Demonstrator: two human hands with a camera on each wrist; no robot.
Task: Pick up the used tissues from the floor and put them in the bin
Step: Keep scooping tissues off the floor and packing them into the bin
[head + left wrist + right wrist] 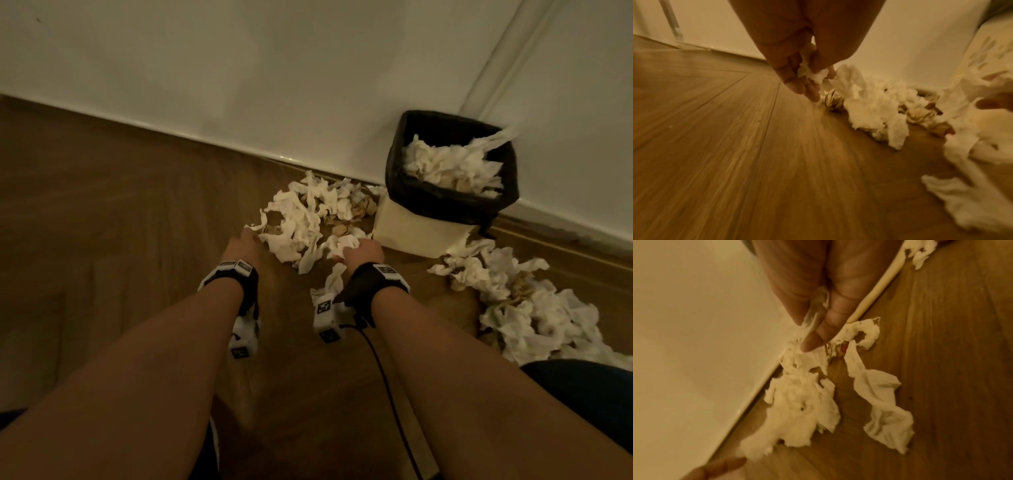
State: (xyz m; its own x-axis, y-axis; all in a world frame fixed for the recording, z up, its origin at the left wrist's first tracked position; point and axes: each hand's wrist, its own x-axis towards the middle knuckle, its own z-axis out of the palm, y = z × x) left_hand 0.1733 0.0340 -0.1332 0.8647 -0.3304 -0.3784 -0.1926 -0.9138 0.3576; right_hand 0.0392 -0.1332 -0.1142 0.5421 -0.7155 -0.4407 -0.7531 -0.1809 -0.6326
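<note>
A heap of crumpled white and brownish tissues [301, 219] lies on the wooden floor by the wall, left of the bin [411, 226]. The bin is pale with a black liner and is heaped with tissues [452, 168]. My left hand [245, 241] sits at the heap's left edge. In the left wrist view its fingers [795, 84] curl round a small white tissue wad [813, 75]. At the heap's near right edge, my right hand [359, 250] pinches tissue [818, 296] between thumb and fingers [818, 337], just above the tissues on the floor [797, 410].
A second big pile of tissues [513, 301] spreads over the floor right of the bin. A white wall [239, 85] with a skirting edge runs behind the heap and the bin. Bare wood floor [102, 222] lies to the left. A black cable [387, 383] trails from my right wrist.
</note>
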